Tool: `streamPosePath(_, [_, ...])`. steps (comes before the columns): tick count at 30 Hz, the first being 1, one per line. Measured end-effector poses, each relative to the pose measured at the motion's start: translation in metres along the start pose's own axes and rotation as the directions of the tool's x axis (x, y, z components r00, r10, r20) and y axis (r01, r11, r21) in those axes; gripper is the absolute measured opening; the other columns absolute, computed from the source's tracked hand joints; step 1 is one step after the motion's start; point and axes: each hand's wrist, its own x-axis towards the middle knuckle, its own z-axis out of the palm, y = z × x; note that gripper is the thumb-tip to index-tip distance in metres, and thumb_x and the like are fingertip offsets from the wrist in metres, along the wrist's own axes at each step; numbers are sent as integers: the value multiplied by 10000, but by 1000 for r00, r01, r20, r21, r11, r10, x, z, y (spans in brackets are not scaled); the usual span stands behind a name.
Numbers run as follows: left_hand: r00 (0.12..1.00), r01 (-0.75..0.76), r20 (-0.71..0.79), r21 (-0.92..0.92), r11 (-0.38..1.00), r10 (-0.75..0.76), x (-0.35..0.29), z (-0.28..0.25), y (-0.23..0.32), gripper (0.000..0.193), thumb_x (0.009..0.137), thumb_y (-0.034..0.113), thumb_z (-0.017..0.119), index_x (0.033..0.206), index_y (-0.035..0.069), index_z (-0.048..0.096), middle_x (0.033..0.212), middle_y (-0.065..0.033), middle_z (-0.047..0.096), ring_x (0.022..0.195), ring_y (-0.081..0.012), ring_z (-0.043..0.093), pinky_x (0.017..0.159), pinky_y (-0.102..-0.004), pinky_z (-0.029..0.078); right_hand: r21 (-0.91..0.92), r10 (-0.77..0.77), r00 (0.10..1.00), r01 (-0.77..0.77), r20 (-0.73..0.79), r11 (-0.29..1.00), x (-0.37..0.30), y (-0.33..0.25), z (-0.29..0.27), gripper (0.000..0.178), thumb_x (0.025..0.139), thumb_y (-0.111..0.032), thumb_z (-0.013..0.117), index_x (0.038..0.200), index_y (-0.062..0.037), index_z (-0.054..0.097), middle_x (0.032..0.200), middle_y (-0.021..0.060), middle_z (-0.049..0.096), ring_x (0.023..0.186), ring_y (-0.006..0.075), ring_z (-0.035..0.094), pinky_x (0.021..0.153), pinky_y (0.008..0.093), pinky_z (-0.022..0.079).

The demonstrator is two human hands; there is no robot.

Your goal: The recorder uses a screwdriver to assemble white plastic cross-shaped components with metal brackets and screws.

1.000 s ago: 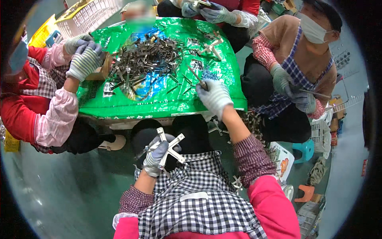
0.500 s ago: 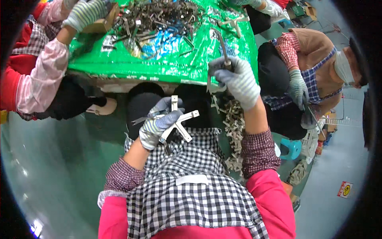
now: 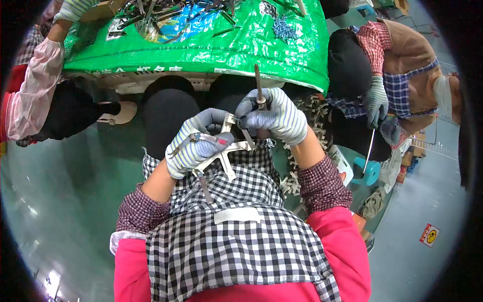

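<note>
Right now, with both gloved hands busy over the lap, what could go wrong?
The left hand holds a pale cross-shaped piece together with thin metal rods, so one might slip from that crowded grip. The right hand brings another rod to the piece; its tip could poke a glove. All this hangs over the checked apron, off the green table, so a dropped part may roll to the floor.

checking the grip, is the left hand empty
No, the left hand grips a pale cross-shaped metal piece.

Knit cloth gloves on hands (image 3: 236,133); glossy green plastic sheet (image 3: 211,50).
</note>
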Motion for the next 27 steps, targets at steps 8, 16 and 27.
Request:
streamPosePath(8, [999,-36,2,10,999,36,3,-1,-6,404,712,161,726,1047,-2,571,906,-45,610,819,-74,547,736,-233,456,123,31,999,-32,11,992,3,12,0,153,658,-2,683,800,9,625,713,42,626,631,100,584,607,231,477])
streamPosePath(16, [998,12,48,350,937,-30,3,-5,4,430,716,194,732,1065,8,563,873,-42,618,781,-62,553,713,-233,466,-56,87,986,-80,146,995,9,6,-7,157,730,-82,699,865,-15,652,798,40,651,756,95,588,721,265,481])
streamPosePath(27, [773,123,543,381,916,-329,-12,-30,18,677,797,134,645,1372,34,302,1048,-64,593,930,-119,528,832,-276,419,-137,48,952,-6,303,991,-4,16,-4,165,730,-120,717,850,-19,665,754,38,658,705,77,580,678,242,466])
